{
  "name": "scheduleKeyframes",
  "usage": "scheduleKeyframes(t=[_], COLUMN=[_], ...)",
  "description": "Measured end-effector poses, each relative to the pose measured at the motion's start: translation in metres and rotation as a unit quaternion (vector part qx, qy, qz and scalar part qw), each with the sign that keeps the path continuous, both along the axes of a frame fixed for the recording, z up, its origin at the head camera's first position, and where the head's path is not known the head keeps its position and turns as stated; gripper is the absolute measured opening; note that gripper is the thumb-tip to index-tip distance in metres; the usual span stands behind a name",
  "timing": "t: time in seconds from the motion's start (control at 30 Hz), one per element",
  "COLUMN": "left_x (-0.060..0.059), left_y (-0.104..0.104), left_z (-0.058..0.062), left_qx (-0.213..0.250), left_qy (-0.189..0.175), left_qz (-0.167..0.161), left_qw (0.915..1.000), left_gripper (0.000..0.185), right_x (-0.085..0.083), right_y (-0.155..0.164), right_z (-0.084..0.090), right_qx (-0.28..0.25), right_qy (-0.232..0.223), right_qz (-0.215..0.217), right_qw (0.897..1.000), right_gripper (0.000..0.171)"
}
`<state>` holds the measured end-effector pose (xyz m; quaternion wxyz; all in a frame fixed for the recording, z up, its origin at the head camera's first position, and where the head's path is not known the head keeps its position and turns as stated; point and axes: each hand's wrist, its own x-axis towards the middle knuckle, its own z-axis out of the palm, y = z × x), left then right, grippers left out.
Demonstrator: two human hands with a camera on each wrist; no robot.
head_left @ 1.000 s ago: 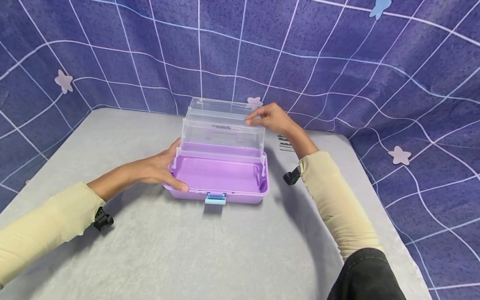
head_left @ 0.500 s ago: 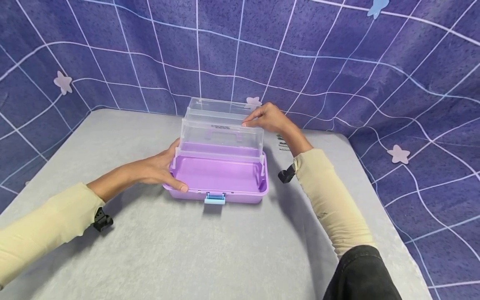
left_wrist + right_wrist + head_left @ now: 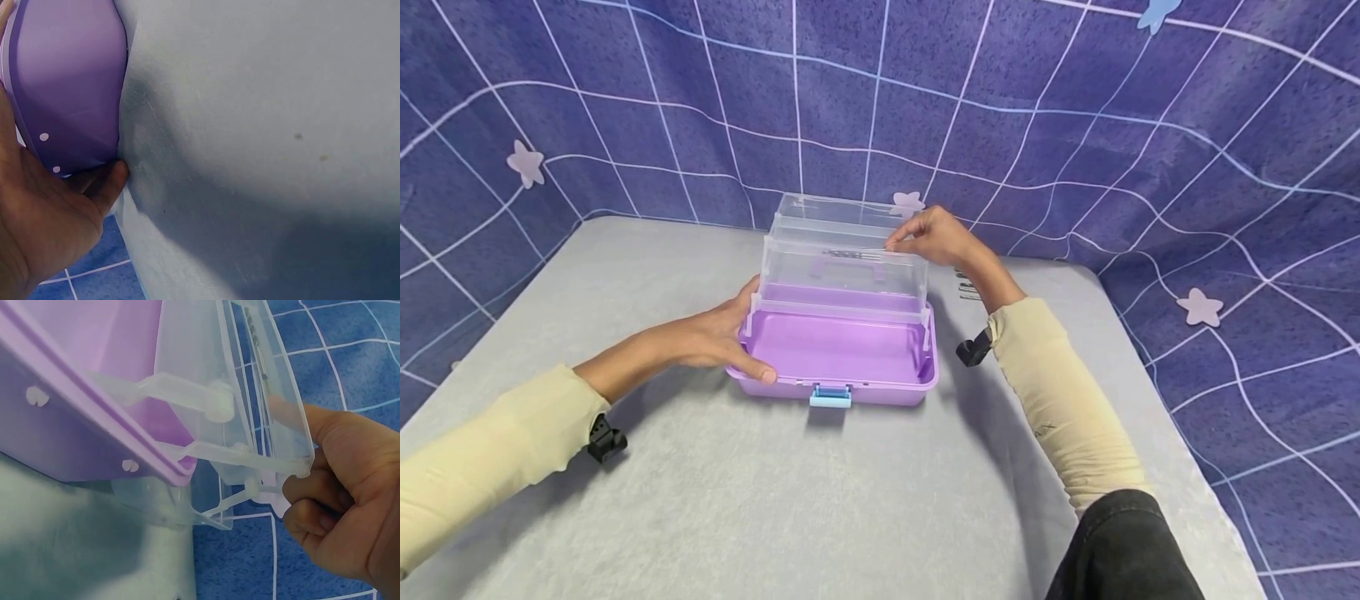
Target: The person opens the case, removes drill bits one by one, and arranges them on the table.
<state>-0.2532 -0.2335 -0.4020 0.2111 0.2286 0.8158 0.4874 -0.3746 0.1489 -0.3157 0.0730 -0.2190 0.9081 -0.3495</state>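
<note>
A purple toolbox (image 3: pixel 842 350) stands with its lid raised, and its clear trays (image 3: pixel 846 279) are swung up at the back. My left hand (image 3: pixel 711 333) grips the box's left end, thumb over the front rim and fingers around the outer wall. At the top tray, my right hand (image 3: pixel 934 235) has its thumb and index finger together on a silver drill bit (image 3: pixel 844 253) lying in it. Through the clear wall in the right wrist view, the twisted drill bit (image 3: pixel 255 344) shows near the index finger; the other fingers curl outside the tray.
Several dark drill bits (image 3: pixel 966 290) lie on the grey tabletop (image 3: pixel 850 500), partly hidden by the right forearm. A light-blue latch (image 3: pixel 831 397) hangs at the box's front. A purple gridded cloth (image 3: pixel 715 100) rises behind the table.
My right hand has shifted slightly left along the top tray. The drill bit there now shows brighter, with a longer silver shank visible. The left hand and box stay put.
</note>
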Motion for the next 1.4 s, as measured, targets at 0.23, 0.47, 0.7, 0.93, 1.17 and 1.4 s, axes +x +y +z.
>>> scheduleKeyframes(t=[0.23, 0.47, 0.7, 0.93, 1.17, 1.4], left_x=[0.0, 0.0, -0.001, -0.001, 0.0, -0.001], left_y=[0.0, 0.0, 0.0, 0.0, 0.0, 0.001], left_z=[0.0, 0.0, 0.0, 0.001, 0.001, 0.0], left_qx=[-0.013, -0.025, -0.006, -0.025, -0.023, -0.018], left_qy=[0.011, 0.017, 0.001, 0.014, 0.017, 0.014], left_qz=[0.002, 0.007, 0.003, 0.008, 0.005, 0.006], left_qw=[0.9999, 0.9995, 1.0, 0.9996, 0.9996, 0.9997], left_gripper=[0.154, 0.154, 0.154, 0.158, 0.157, 0.157], right_x=[0.003, 0.005, 0.006, 0.008, 0.011, 0.016], right_y=[0.007, 0.011, 0.015, 0.021, 0.029, 0.032], right_z=[-0.004, -0.005, -0.009, -0.012, -0.015, -0.017], right_qx=[-0.046, -0.091, -0.118, -0.148, -0.163, -0.183], right_qy=[-0.027, -0.051, -0.044, -0.053, -0.053, -0.059], right_qz=[-0.024, -0.045, -0.069, -0.076, -0.083, -0.098], right_qw=[0.998, 0.993, 0.99, 0.985, 0.982, 0.976], right_gripper=[0.022, 0.024, 0.025, 0.026, 0.028, 0.028])
